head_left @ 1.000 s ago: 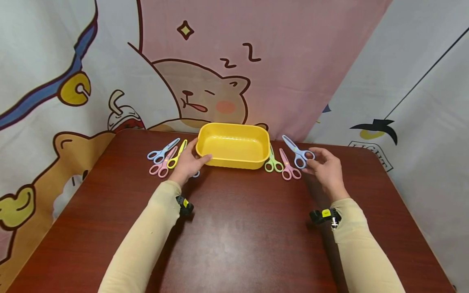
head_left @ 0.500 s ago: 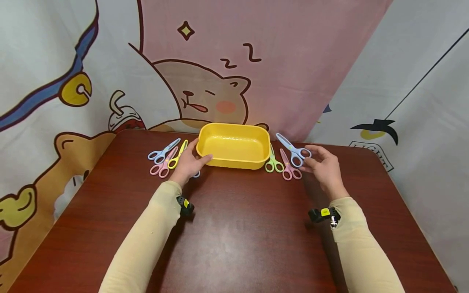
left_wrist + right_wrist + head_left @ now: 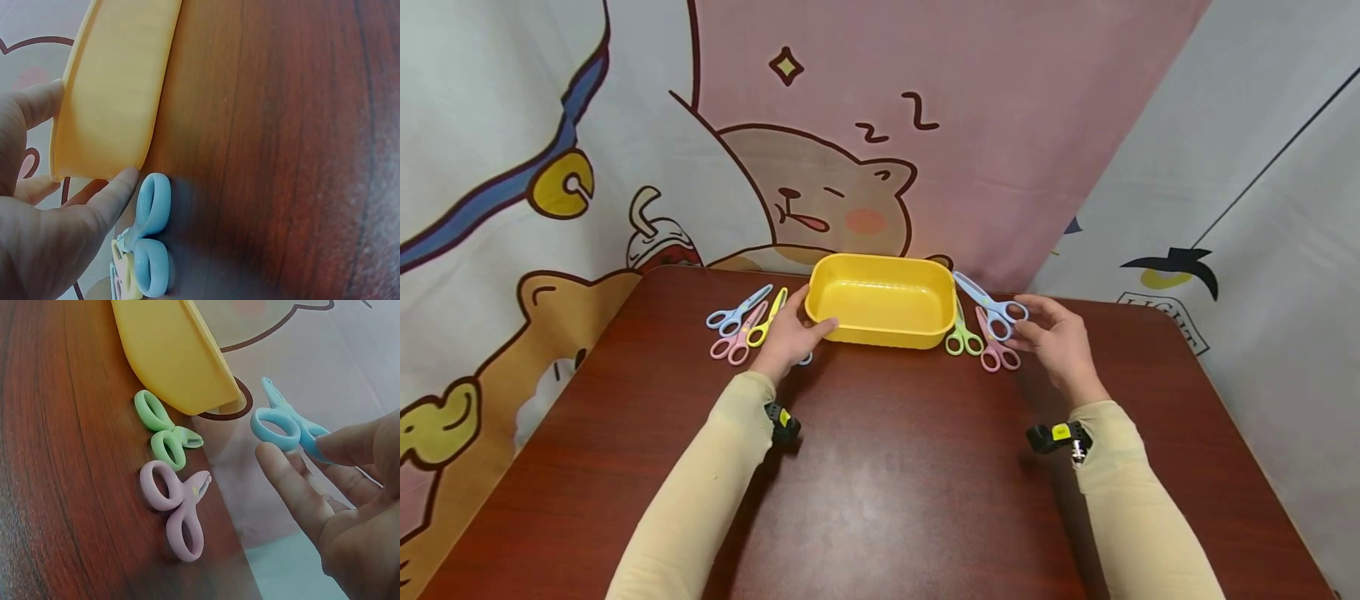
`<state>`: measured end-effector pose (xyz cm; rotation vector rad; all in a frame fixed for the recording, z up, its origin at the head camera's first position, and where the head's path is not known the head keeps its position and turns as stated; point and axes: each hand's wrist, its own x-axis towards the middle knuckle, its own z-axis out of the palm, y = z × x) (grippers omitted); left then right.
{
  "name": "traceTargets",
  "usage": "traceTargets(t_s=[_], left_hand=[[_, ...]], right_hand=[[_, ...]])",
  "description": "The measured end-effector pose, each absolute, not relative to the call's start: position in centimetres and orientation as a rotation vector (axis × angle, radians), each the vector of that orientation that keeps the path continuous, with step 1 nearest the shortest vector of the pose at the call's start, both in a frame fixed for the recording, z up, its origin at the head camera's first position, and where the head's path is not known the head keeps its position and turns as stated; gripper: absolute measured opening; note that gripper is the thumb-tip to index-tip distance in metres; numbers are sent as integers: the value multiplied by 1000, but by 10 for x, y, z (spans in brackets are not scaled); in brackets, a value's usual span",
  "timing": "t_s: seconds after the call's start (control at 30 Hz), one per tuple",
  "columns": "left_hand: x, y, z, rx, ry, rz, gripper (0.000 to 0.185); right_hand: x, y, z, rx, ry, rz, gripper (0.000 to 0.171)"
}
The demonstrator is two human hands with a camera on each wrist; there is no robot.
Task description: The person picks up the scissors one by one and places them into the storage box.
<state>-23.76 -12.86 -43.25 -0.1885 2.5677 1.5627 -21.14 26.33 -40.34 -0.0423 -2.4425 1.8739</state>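
Note:
My left hand [image 3: 788, 335] grips the left end of an empty yellow plastic bin [image 3: 880, 336], thumb at the rim and fingers along its end wall. My right hand [image 3: 1062, 343] pinches a pair of light blue scissors [image 3: 976, 293] by a handle loop. These scissors are raised off the table, blades pointing toward the bin's right end. Below them lie pink scissors [image 3: 182, 499] and green scissors [image 3: 167, 431], the green pair close by the bin. Another blue pair of scissors [image 3: 164, 195] lies beneath my left hand, mostly hidden in the head view.
Left of my left hand lie blue scissors [image 3: 730, 318], pink scissors [image 3: 741, 336] and yellow scissors [image 3: 769, 318], close together. The dark red wooden table [image 3: 880, 467] ends at a printed cloth [image 3: 1000, 142] hanging behind the bin.
My right hand has carried the blue scissors leftward, over the pink pair and closer to the bin. The left hand keeps its hold on the bin, and the view has shifted slightly.

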Motion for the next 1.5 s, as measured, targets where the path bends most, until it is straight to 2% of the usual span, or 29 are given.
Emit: traceTargets(t_s=[1.5], left_hand=[[-237, -129, -433, -176, 2567, 1580, 89]], right_hand=[[-225, 235, -394, -77, -2521, 1889, 43]])
